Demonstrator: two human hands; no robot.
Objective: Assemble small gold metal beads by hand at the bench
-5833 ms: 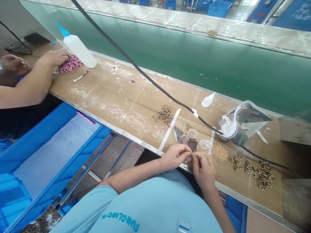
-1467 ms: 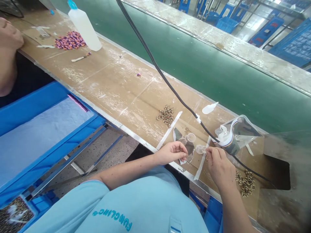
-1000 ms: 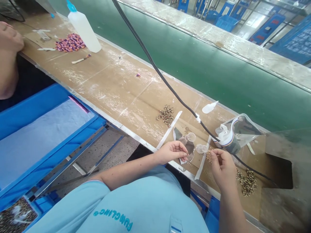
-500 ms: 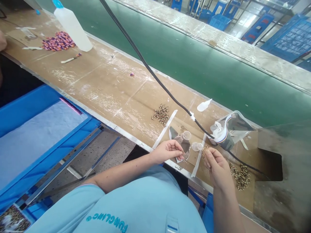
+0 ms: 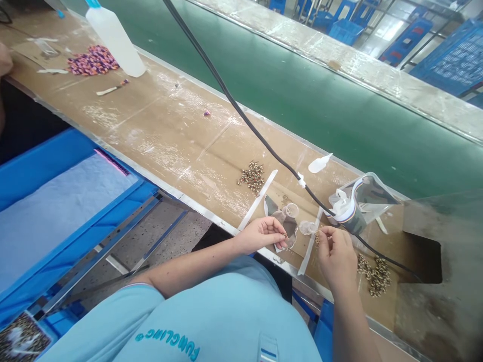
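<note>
My left hand (image 5: 265, 234) pinches a small brass-coloured piece above the table's front edge. My right hand (image 5: 337, 251) has its fingers closed at a small heap of tiny gold pieces (image 5: 317, 236); what they hold, if anything, is hidden. Two small clear cups, one (image 5: 290, 210) beyond my left hand and one (image 5: 307, 228) between the hands, stand near a torn grey-brown sheet (image 5: 290, 224). Brass-coloured pieces lie in a pile (image 5: 251, 177) to the left and in another (image 5: 377, 276) right of my right hand.
A black cable (image 5: 241, 113) crosses above the cardboard-covered table (image 5: 169, 136). A clear bag (image 5: 350, 206), a small white bottle (image 5: 320, 163) and a metal housing (image 5: 433, 311) are at the right. A large bottle (image 5: 116, 40), pink-orange pieces (image 5: 92, 61) and another person's hand (image 5: 5, 60) are at the left.
My right hand's fingers have shifted at the tiny gold pieces, the back of the hand turning slightly. My left hand keeps its pinch in nearly the same place. The view has shifted slightly.
</note>
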